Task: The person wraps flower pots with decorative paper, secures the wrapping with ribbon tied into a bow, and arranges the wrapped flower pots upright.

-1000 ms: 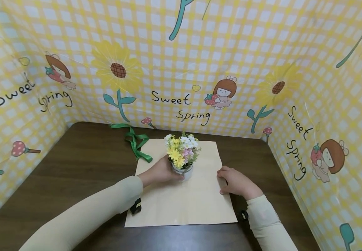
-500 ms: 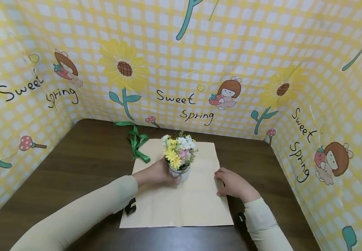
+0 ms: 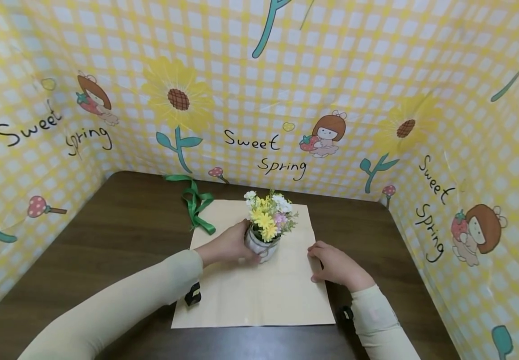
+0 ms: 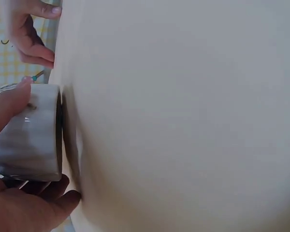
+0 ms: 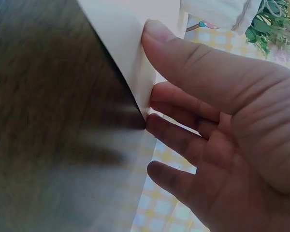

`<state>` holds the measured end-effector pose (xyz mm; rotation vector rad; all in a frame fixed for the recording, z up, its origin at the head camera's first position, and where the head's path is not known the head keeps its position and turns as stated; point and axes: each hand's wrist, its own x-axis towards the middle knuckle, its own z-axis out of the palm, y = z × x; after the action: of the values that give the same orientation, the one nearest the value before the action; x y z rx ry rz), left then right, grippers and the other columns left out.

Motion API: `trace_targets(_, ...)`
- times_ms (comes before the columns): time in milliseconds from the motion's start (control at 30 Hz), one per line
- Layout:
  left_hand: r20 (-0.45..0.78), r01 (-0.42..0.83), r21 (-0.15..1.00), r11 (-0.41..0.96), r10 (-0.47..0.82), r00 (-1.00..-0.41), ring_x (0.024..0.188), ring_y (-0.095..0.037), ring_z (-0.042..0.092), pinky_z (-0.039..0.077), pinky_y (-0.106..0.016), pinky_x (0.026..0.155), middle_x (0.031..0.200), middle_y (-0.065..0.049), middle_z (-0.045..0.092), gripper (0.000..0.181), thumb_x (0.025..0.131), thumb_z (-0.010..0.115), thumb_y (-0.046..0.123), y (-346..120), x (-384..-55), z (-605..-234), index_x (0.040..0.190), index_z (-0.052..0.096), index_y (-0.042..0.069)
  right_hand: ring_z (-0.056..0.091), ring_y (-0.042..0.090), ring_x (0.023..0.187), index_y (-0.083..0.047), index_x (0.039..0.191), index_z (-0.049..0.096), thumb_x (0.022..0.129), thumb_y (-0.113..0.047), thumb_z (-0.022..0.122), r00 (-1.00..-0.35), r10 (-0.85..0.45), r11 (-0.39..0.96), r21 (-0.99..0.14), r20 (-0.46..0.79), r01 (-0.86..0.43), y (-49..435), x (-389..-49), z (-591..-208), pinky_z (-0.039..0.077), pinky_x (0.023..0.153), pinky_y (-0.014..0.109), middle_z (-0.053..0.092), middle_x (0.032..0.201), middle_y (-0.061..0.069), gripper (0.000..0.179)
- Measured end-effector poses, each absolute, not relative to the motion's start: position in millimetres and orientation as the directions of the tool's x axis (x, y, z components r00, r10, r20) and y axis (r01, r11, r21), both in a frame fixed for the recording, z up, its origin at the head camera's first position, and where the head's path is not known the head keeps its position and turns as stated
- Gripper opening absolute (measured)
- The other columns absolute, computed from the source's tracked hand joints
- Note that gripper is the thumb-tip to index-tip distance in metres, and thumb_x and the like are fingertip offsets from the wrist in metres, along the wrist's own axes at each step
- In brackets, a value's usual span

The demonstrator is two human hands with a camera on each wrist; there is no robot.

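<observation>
A small white pot (image 3: 261,249) of yellow, white and pink flowers (image 3: 268,217) is over the middle of a cream sheet of paper (image 3: 241,300). My left hand (image 3: 229,246) grips the pot from its left side, thumb on one side and fingers on the other. In the left wrist view the pot's base (image 4: 59,135) lies close over the sheet, with a shadow beside it. At the sheet's right edge rests my right hand (image 3: 341,265). In the right wrist view its thumb (image 5: 159,34) and fingertips touch the paper's edge, spread apart.
A crumpled green ribbon (image 3: 193,202) lies at the sheet's back left corner. Dark wood tabletop (image 3: 83,260) surrounds the paper. Yellow checked cloth walls (image 3: 250,100) rise at the back and both sides. A small black object (image 3: 193,295) shows by my left forearm.
The left hand has shifted the flower pot left, then back to the right over the sheet, tilting it slightly. My right hand stays at the paper's edge.
</observation>
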<state>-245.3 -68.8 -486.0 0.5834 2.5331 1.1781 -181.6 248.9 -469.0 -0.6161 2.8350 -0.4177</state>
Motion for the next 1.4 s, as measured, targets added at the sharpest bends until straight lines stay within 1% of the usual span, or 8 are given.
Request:
trace_targets(100,-0.074,0.251,0.769,0.587,0.472,-0.878,0.126,-0.025,0.058,0.045,-0.043,0.111,0.137,-0.01,0.059,0.109,0.063,0.099,0.036,-66.0,-244.1,-485.1,0.149,0.042,0.003,0.06,0.03,0.124,0.0,0.125,0.069,0.078,-0.016,0.09,-0.89,-0.432,0.873,-0.315,-0.145,-0.372,248.1,-181.6,-470.2,0.049,0.105,0.044,0.06,0.134,0.011,0.054)
trace_targets(300,-0.06,0.271,0.731,0.626,0.455,-0.889,0.117,-0.024,0.061,0.051,-0.042,0.103,0.131,-0.012,0.061,0.106,0.062,0.098,0.039,-56.1,-240.4,-474.7,0.145,0.045,-0.001,0.06,0.029,0.124,-0.001,0.123,0.069,0.077,-0.017,0.091,-0.889,-0.435,0.873,-0.306,-0.142,-0.379,250.0,-183.1,-470.7,0.049,0.104,0.044,0.061,0.132,0.009,0.054)
trace_targets(467,-0.05,0.325,0.637,0.699,0.458,-0.888,0.113,-0.025,0.061,0.052,-0.04,0.099,0.128,-0.014,0.061,0.104,0.064,0.097,0.045,-43.8,-239.3,-458.1,0.142,0.046,-0.002,0.06,0.031,0.123,-0.001,0.124,0.069,0.077,-0.018,0.091,-0.886,-0.443,0.868,-0.313,-0.139,-0.385,251.2,-184.2,-469.6,0.049,0.103,0.046,0.061,0.132,0.011,0.054)
trace_targets(633,-0.06,0.363,0.558,0.746,0.472,-0.879,0.101,-0.022,0.064,0.054,-0.039,0.09,0.119,-0.011,0.066,0.102,0.064,0.096,0.048,-35.4,-237.6,-447.6,0.14,0.048,0.001,0.06,0.03,0.122,-0.002,0.123,0.07,0.077,-0.019,0.091,-0.879,-0.459,0.86,-0.315,-0.132,-0.402,251.5,-185.0,-472.6,0.05,0.102,0.046,0.061,0.131,0.01,0.054)
trace_targets(767,-0.052,0.406,0.49,0.771,0.49,-0.87,0.096,-0.02,0.064,0.055,-0.038,0.085,0.115,-0.009,0.066,0.098,0.064,0.096,0.048,-28.9,-237.1,-442.8,0.138,0.05,0.003,0.06,0.03,0.121,-0.002,0.124,0.07,0.077,-0.019,0.091,-0.877,-0.462,0.859,-0.311,-0.132,-0.406,251.5,-185.3,-473.9,0.05,0.101,0.046,0.061,0.13,0.01,0.054)
trace_targets(1100,-0.05,0.438,0.375,0.817,0.489,-0.871,0.092,-0.02,0.059,0.054,-0.036,0.076,0.11,-0.005,0.064,0.091,0.062,0.096,0.048,-12.7,-240.1,-435.9,0.132,0.055,0.006,0.056,0.034,0.129,-0.001,0.127,0.068,0.079,-0.02,0.09,-0.88,-0.455,0.861,-0.32,-0.135,-0.396,250.5,-184.9,-475.0,0.048,0.105,0.048,0.059,0.139,0.016,0.056)
trace_targets(1200,-0.056,0.462,0.324,0.826,0.504,-0.862,0.095,-0.021,0.059,0.054,-0.037,0.078,0.111,-0.006,0.065,0.091,0.063,0.095,0.05,-8.5,-240.5,-433.2,0.133,0.055,0.007,0.055,0.035,0.131,0.0,0.129,0.068,0.079,-0.02,0.09,-0.887,-0.445,0.863,-0.324,-0.127,-0.387,251.6,-183.4,-474.7,0.047,0.106,0.049,0.06,0.139,0.017,0.058)
trace_targets(1400,-0.064,0.522,0.249,0.816,0.552,-0.831,0.102,-0.023,0.057,0.054,-0.039,0.083,0.116,-0.006,0.063,0.091,0.065,0.094,0.05,-0.6,-239.1,-429.4,0.136,0.055,0.008,0.061,0.033,0.126,-0.005,0.139,0.063,0.081,-0.019,0.088,-0.903,-0.409,0.877,-0.329,-0.132,-0.349,252.7,-176.6,-473.1,0.051,0.102,0.049,0.065,0.136,0.014,0.065)
